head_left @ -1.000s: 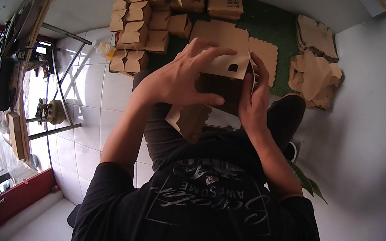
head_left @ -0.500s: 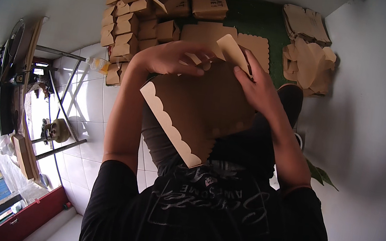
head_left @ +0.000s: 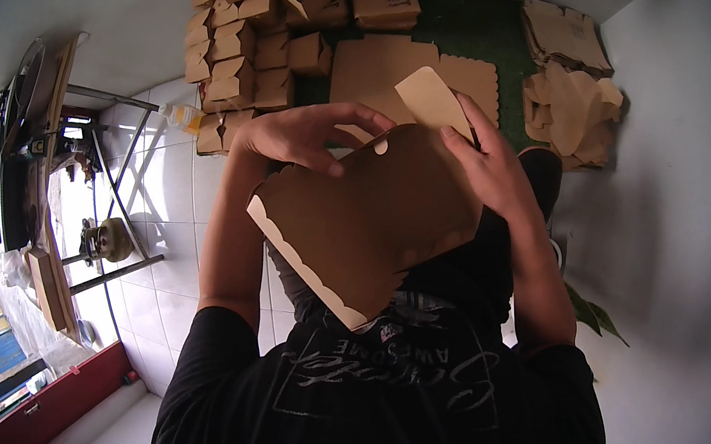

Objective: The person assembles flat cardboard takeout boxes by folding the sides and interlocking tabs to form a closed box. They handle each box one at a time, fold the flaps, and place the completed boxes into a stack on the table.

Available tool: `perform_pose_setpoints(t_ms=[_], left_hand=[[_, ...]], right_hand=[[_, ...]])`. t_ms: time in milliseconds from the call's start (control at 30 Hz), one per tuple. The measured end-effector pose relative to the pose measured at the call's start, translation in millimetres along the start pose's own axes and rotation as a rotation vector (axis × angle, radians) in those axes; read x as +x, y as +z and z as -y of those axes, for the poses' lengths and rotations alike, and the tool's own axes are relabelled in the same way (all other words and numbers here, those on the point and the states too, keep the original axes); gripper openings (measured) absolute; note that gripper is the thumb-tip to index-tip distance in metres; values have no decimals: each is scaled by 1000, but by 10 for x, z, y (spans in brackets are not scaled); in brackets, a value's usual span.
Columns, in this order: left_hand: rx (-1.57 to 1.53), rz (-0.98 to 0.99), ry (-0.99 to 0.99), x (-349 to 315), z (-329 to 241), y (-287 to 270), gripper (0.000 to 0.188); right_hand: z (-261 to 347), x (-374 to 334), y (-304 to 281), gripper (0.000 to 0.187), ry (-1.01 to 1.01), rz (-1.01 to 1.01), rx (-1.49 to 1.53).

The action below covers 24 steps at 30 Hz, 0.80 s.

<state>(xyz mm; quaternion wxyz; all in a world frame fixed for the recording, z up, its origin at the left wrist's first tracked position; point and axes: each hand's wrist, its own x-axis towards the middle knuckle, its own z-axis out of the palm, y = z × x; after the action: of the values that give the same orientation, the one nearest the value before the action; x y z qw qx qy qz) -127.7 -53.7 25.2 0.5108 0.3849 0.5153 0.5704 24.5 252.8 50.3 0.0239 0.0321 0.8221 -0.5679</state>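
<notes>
- Lying at eight o'clock, one dark red chest [head_left: 59, 394], near the floor's edge.
- One metal frame [head_left: 112, 156] stands at nine o'clock.
- One bottle [head_left: 179, 117] with yellow-orange contents sits at ten o'clock, just beside the boxes.
- At eleven o'clock, at least ten folded boxes [head_left: 233, 80] in brown card are piled; overlaps hide the exact count.
- One left hand [head_left: 313, 135], towards eleven o'clock, is half open, thumb and fingers well apart; fingertips meet the far edge of the card, but whether they press it I cannot tell.
- At least one flat sheet [head_left: 365, 67] lies at twelve o'clock on one green mat [head_left: 469, 18].
- One cardboard piece [head_left: 367, 205], part-folded, is tilted above the lap at the centre, with one scalloped pale edge towards seven o'clock, one small cut-out and one pale flap raised towards one o'clock.
- One right hand [head_left: 486, 163], at two o'clock, pinches that flap's base, thumb in front, fingers behind.
- Two stacks of flat card [head_left: 562, 40] lie between one and two o'clock.
- Green leaves [head_left: 592, 312] show between three and four o'clock.
</notes>
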Motion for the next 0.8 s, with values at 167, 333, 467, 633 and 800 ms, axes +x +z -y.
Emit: perform_pose_setpoints(t_ms=[167, 333, 467, 633, 800], left_hand=[[78, -112, -85, 34, -134, 73, 73], [318, -242, -241, 67, -253, 114, 65], [294, -244, -225, 39, -208, 70, 65], [301, -203, -130, -33, -48, 51, 68], [330, -214, -155, -96, 71, 9, 69]], right_hand=[[32, -11, 27, 59, -46, 35, -71], [99, -28, 31, 55, -56, 90, -37], [86, -17, 49, 47, -82, 48, -74], [7, 21, 23, 43, -137, 160, 57], [-23, 57, 39, 44, 35, 186, 138]])
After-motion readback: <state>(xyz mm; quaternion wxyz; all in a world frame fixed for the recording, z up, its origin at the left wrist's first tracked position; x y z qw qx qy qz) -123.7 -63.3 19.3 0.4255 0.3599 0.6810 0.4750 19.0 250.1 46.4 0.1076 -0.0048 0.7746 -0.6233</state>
